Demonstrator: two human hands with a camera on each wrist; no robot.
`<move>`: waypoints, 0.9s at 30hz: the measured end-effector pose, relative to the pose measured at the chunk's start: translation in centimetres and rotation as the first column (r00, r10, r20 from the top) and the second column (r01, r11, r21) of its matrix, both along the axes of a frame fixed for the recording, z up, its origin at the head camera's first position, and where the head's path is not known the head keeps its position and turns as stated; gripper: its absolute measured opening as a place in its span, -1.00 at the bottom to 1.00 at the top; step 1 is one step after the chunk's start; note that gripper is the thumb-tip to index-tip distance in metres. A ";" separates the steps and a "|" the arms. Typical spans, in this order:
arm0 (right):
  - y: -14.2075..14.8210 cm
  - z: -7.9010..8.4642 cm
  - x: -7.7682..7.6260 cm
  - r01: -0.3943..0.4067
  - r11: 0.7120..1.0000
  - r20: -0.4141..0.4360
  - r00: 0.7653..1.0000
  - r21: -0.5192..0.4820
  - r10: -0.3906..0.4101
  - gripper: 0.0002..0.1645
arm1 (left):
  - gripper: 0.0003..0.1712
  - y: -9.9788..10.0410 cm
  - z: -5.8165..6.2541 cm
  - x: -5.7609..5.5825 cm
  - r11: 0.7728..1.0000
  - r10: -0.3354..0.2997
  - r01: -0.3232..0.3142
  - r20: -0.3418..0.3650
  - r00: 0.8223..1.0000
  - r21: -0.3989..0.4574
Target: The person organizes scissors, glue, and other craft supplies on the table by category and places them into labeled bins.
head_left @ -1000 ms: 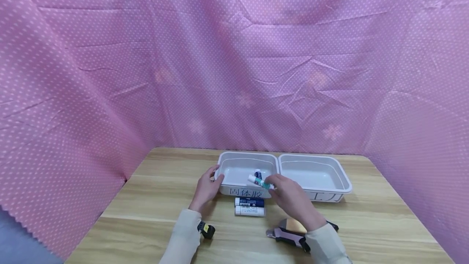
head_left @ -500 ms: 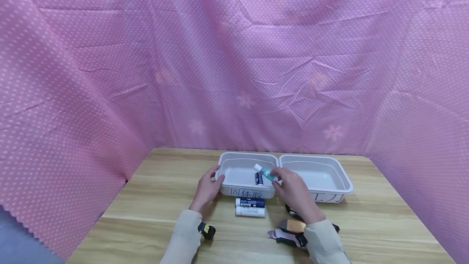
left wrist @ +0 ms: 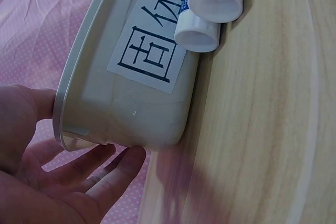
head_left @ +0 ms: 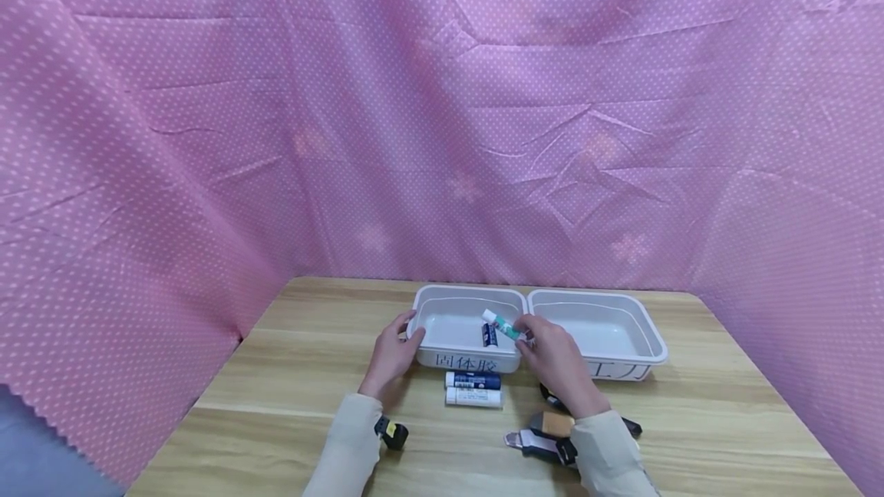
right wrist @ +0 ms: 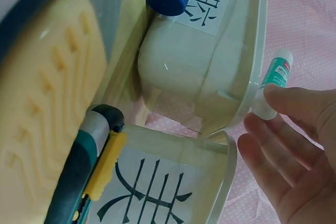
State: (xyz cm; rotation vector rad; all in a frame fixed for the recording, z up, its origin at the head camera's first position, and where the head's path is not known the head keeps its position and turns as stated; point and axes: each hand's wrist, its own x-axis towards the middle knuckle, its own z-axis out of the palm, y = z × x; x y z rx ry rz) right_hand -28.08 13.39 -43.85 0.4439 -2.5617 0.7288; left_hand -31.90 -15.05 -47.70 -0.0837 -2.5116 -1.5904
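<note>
In the head view's lower centre, the right hand (head_left: pixel 555 363) pinches a tilted green-and-white glue stick (head_left: pixel 503 324) over the left box (head_left: pixel 445 326), where a short blue stick (head_left: pixel 489 335) lies. The left hand (head_left: pixel 391 355) grips that box's left end. Just below it in the frame lie 2 more, a dark blue tube (head_left: pixel 473 380) and a white tube (head_left: pixel 473 397). The right box (head_left: pixel 590 334) stands right of centre, a cutter (head_left: pixel 542 445) at bottom right of centre.
</note>
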 end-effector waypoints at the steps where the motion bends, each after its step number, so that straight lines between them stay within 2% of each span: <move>1: 0.0 0.0 0.0 0.001 1.000 -0.001 1.000 0.001 -0.001 -0.76 | -0.44 0.0 0.0 0.0 1.000 0.001 -0.001 -0.002 1.000 0.002; 12: 0.1 -0.5 0.0 0.020 0.999 -0.021 1.000 0.036 -0.019 -0.79 | -0.44 0.1 0.1 0.5 1.000 0.005 -0.005 -0.009 1.000 0.005; 27: 0.1 -0.9 0.3 0.016 0.999 -0.039 0.999 0.034 -0.015 -0.84 | -0.42 0.2 0.1 0.7 1.000 0.012 -0.012 -0.005 1.000 -0.014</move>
